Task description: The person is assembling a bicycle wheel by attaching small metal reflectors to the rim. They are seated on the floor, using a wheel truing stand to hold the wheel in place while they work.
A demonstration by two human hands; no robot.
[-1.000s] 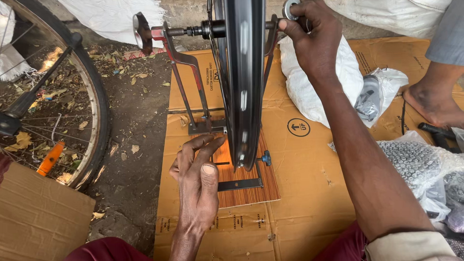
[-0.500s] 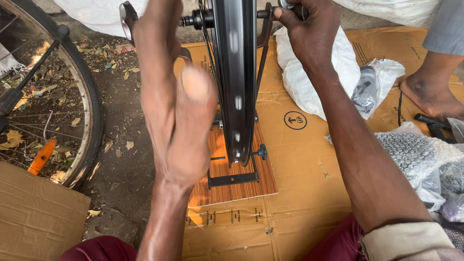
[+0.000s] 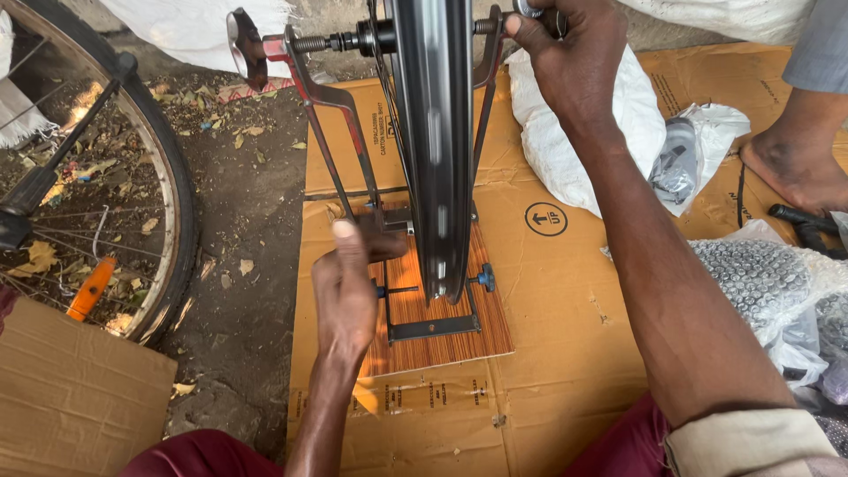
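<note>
A black bicycle wheel rim (image 3: 433,159) stands upright in a truing stand (image 3: 331,106) with red and black arms and a wood-grain base (image 3: 442,340). My left hand (image 3: 346,296) is at the left of the rim's lower edge. Its thumb points up and its fingers are closed around the left end of the black adjuster screw (image 3: 382,290). A blue knob (image 3: 484,278) sits on the rim's right side. At the top, my right hand (image 3: 565,62) grips the metal knob (image 3: 530,11) on the right end of the axle.
The stand rests on flattened cardboard (image 3: 565,371). A second bicycle wheel (image 3: 168,203) with an orange reflector (image 3: 88,287) lies left on the dirt. A white sack (image 3: 565,150), a plastic bag (image 3: 689,150), bubble wrap (image 3: 760,283) and another person's bare foot (image 3: 795,168) are on the right.
My left hand rose from the wooden base up beside the rim, then came back down to the adjuster screw. My right hand stayed on the axle knob.
</note>
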